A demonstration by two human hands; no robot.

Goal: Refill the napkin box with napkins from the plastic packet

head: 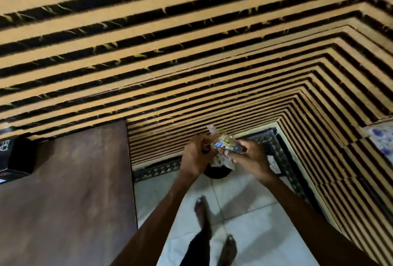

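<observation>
Both forearms extend forward over the tiled floor (244, 219). The left hand (194, 155) and right hand (251, 157) are closed on opposite sides of the crumpled plastic packet (223, 148), which is held in the air between them, long axis roughly vertical. The brown table (68, 191) lies to the left. A dark box (16, 157) sits at its far left edge; whether it is the napkin box cannot be determined.

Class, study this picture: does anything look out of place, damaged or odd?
The plastic packet looks crumpled, bunched between the left hand and right hand over the tiled floor, away from the brown table. Nothing spilled.
</observation>
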